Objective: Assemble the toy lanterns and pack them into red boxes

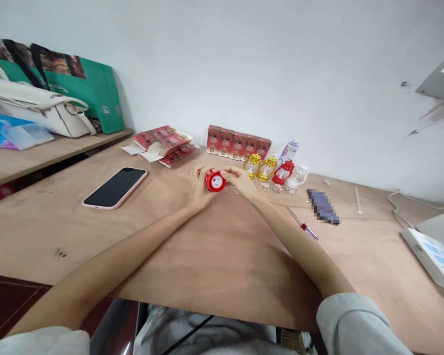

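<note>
A small red lantern (pixel 216 182) is tipped so that its round base, with a whitish disc in the middle, faces me. My left hand (pixel 199 190) is closed around its left side. On the right edge, the bent fingers of my right hand (pixel 239 179) grip the same lantern. Just beyond my right hand stand two gold lanterns (pixel 267 169), another red lantern (pixel 283 172) and a white lantern (pixel 298 176). Small metal pieces (pixel 277 189) lie in front of them. To the right of my right forearm rests a screwdriver (pixel 304 226) with a clear handle and red collar.
Several red boxes (pixel 238 144) stand along the wall, with more cartons (pixel 166 142) piled to their left. A phone (pixel 115 188) lies on the left. Farther right are a blurred dark item (pixel 322 206), a thin white strip (pixel 358 199) and a white device (pixel 432 256) with a cable.
</note>
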`<state>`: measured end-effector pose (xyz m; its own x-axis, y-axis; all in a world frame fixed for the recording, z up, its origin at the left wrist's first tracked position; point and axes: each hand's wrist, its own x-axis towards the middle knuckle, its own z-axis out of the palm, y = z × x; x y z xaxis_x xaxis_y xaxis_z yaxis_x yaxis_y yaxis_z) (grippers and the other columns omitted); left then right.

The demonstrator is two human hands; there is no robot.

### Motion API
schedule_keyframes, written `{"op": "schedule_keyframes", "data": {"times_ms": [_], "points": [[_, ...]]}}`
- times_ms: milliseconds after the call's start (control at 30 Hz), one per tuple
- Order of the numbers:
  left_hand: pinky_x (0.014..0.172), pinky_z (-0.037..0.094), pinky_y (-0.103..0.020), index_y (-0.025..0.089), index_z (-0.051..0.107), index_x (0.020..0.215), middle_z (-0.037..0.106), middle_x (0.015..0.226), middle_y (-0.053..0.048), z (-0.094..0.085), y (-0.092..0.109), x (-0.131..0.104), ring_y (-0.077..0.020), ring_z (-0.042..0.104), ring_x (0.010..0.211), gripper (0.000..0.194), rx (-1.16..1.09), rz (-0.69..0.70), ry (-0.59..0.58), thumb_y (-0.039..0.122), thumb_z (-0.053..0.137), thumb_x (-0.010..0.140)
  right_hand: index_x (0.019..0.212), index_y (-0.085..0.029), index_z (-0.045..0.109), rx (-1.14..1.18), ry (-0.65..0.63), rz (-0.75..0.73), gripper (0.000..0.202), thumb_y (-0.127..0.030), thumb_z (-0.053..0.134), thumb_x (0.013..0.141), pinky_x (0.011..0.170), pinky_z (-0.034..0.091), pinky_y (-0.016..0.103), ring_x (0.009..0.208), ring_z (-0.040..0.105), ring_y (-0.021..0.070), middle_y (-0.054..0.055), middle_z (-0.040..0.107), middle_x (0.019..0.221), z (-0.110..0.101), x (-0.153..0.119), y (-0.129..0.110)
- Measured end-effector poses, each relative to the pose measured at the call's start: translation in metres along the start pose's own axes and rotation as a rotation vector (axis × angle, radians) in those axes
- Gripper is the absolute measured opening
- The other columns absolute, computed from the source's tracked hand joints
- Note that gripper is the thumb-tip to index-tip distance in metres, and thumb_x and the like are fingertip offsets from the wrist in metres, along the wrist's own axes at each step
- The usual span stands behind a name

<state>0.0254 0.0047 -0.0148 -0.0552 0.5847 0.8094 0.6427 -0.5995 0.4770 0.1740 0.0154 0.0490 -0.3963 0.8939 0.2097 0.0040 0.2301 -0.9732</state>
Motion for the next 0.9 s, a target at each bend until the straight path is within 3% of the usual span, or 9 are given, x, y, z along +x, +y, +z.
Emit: {"op": "schedule_keyframes", "data": {"times_ms": [167, 300, 500, 633, 767, 833, 900], "points": [[0.094, 0.040, -0.041, 0.023, 0.047, 0.119, 0.043, 0.112, -0.009, 0.001, 0.000, -0.001, -0.0258, 0.043, 0.107, 0.056, 0.011, -0.013, 0.034, 0.031, 0.073, 0.070, 0.084, -0.019, 0.062, 0.021, 0.000, -0.061, 0.043, -0.044, 0.079, 0.055, 0.069, 0.051, 0.026, 0.076, 0.060, 0.0124, 0.000, 0.066, 0.086, 0.006, -0.001, 0.005], [0.093, 0.040, -0.042, 0.023, 0.047, 0.119, 0.044, 0.112, -0.008, 0.002, 0.000, -0.002, -0.0259, 0.043, 0.107, 0.055, 0.023, -0.021, 0.027, 0.030, 0.073, 0.070, 0.088, -0.018, 0.061, 0.103, 0.019, 0.030, 0.046, -0.041, 0.081, 0.053, 0.070, 0.052, 0.028, 0.080, 0.061, 0.0141, 0.002, 0.066, 0.090, 0.012, -0.001, 0.012], [0.093, 0.040, -0.043, 0.022, 0.048, 0.115, 0.045, 0.110, -0.009, 0.005, -0.004, -0.002, -0.0268, 0.044, 0.106, 0.051, 0.030, -0.079, 0.013, 0.035, 0.072, 0.071, 0.085, -0.019, 0.060, 0.179, 0.084, 0.047, 0.046, -0.036, 0.083, 0.049, 0.078, 0.052, 0.029, 0.084, 0.062, 0.0150, 0.002, 0.067, 0.092, 0.017, 0.004, 0.018], [0.093, 0.039, -0.044, 0.024, 0.049, 0.116, 0.044, 0.114, -0.010, 0.004, -0.006, -0.002, -0.0291, 0.044, 0.107, 0.058, -0.009, -0.146, -0.031, 0.047, 0.073, 0.069, 0.087, -0.019, 0.060, 0.157, 0.089, 0.073, 0.042, -0.036, 0.081, 0.054, 0.078, 0.052, 0.029, 0.085, 0.064, 0.0156, 0.002, 0.067, 0.091, 0.020, 0.006, 0.020], [0.092, 0.040, -0.043, 0.024, 0.048, 0.117, 0.045, 0.114, -0.009, 0.002, -0.003, -0.001, -0.0280, 0.044, 0.107, 0.056, 0.001, -0.117, 0.000, 0.040, 0.073, 0.070, 0.087, -0.019, 0.061, 0.107, 0.061, 0.006, 0.044, -0.045, 0.079, 0.057, 0.074, 0.053, 0.027, 0.082, 0.064, 0.0145, 0.003, 0.068, 0.094, 0.017, 0.008, 0.024], [0.093, 0.039, -0.043, 0.024, 0.047, 0.118, 0.046, 0.112, -0.008, 0.002, -0.002, 0.000, -0.0273, 0.044, 0.107, 0.055, 0.017, -0.092, 0.021, 0.034, 0.073, 0.070, 0.090, -0.018, 0.061, 0.025, 0.015, -0.037, 0.043, -0.052, 0.070, 0.067, 0.072, 0.053, 0.028, 0.080, 0.064, 0.0143, 0.005, 0.068, 0.095, 0.008, 0.014, 0.025], [0.094, 0.039, -0.043, 0.023, 0.046, 0.118, 0.047, 0.111, -0.008, 0.002, -0.002, 0.000, -0.0267, 0.045, 0.107, 0.057, 0.020, -0.081, 0.037, 0.028, 0.073, 0.068, 0.095, -0.016, 0.062, -0.203, 0.023, -0.056, 0.041, -0.054, 0.053, 0.082, 0.070, 0.053, 0.028, 0.077, 0.064, 0.0140, 0.008, 0.068, 0.095, -0.008, 0.025, 0.026]]}}
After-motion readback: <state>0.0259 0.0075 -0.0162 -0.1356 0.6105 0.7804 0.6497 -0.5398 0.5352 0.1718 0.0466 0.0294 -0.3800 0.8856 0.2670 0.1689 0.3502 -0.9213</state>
